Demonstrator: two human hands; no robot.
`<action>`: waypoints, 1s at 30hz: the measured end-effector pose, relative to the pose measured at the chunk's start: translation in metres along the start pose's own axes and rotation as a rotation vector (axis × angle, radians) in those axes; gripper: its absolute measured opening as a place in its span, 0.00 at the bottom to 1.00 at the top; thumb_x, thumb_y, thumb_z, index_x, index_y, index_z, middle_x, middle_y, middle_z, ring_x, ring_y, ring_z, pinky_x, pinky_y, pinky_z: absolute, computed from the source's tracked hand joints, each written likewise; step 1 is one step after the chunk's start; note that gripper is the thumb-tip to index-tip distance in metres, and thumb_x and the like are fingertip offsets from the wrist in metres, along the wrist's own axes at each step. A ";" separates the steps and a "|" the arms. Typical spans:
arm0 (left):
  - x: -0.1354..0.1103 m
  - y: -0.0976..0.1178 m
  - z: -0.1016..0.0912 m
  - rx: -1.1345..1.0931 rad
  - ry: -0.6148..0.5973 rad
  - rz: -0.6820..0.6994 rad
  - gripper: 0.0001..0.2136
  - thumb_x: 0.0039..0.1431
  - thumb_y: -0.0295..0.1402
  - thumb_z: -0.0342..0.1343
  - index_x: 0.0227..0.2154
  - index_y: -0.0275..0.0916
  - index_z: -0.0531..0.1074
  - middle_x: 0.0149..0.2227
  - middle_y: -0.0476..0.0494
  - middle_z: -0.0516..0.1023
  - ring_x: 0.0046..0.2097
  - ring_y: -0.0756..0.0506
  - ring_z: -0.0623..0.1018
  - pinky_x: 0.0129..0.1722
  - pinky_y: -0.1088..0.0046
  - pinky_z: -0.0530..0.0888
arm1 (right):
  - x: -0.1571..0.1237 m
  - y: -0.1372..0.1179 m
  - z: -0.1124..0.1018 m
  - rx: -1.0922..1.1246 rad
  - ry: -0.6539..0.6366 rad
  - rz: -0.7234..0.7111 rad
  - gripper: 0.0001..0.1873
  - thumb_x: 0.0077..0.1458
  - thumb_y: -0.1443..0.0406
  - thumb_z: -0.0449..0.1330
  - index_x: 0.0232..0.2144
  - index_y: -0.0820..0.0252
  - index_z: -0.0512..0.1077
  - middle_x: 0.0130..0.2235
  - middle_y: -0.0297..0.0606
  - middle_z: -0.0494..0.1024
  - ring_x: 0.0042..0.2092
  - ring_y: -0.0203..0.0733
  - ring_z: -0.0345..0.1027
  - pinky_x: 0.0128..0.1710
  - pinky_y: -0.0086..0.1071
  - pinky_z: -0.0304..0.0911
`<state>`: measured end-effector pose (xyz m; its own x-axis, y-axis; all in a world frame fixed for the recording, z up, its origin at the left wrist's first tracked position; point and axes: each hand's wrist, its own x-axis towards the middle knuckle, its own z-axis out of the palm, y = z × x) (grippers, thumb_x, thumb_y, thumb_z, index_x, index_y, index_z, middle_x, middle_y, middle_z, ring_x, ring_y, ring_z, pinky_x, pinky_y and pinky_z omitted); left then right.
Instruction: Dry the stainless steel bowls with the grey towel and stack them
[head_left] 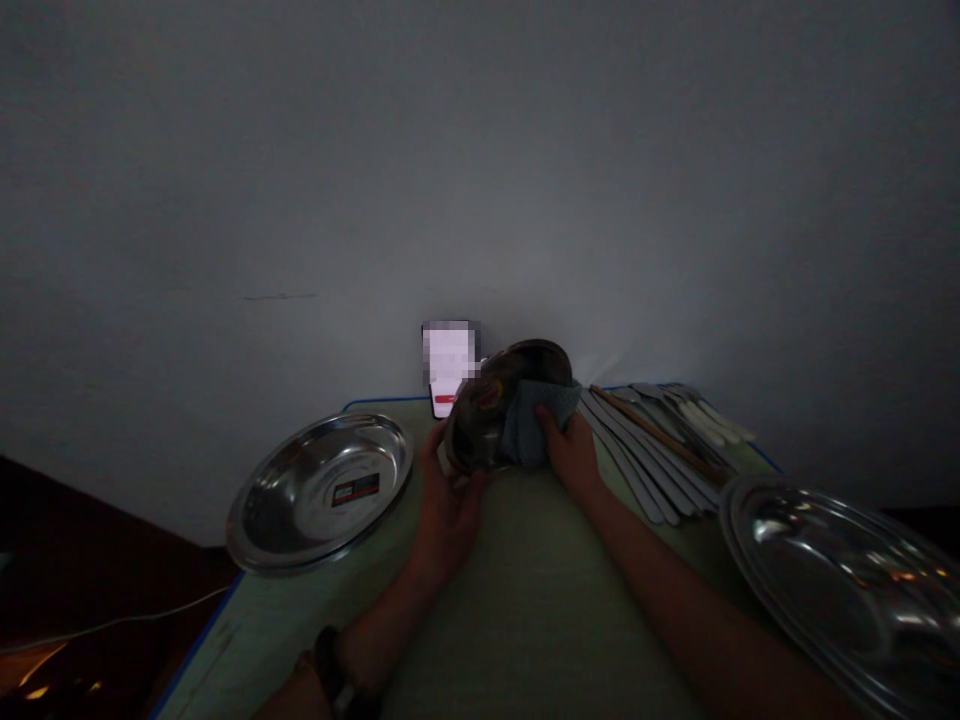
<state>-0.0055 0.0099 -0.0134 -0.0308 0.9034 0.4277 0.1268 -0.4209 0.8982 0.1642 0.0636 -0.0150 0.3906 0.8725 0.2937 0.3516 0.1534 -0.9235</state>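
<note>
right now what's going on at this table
A person holds a steel dish tilted in the left hand, while the right hand presses a grey cloth against it. A labelled steel plate lies to the left; a row of cutlery and a large steel tray lie to the right. A lit phone stands by the wall.

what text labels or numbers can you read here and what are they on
No text is legible.
Sticker in the left steel plate: red, black and white, too small and dim to read.
Phone screen: pixelated, unreadable.
Coloured patch on the dish in the left hand, right hand pressing a cloth to it: too blurred to read.
</note>
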 end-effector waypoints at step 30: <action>0.004 -0.010 -0.004 0.141 0.009 0.086 0.28 0.59 0.33 0.52 0.61 0.41 0.49 0.61 0.34 0.61 0.62 0.39 0.63 0.60 0.56 0.62 | 0.002 0.001 0.000 0.014 -0.013 -0.014 0.22 0.51 0.49 0.55 0.29 0.64 0.72 0.31 0.45 0.78 0.34 0.47 0.70 0.33 0.35 0.61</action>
<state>-0.0112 0.0174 -0.0197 -0.0231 0.8634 0.5039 0.2675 -0.4804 0.8353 0.1652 0.0653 -0.0152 0.3747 0.8762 0.3033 0.3452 0.1718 -0.9227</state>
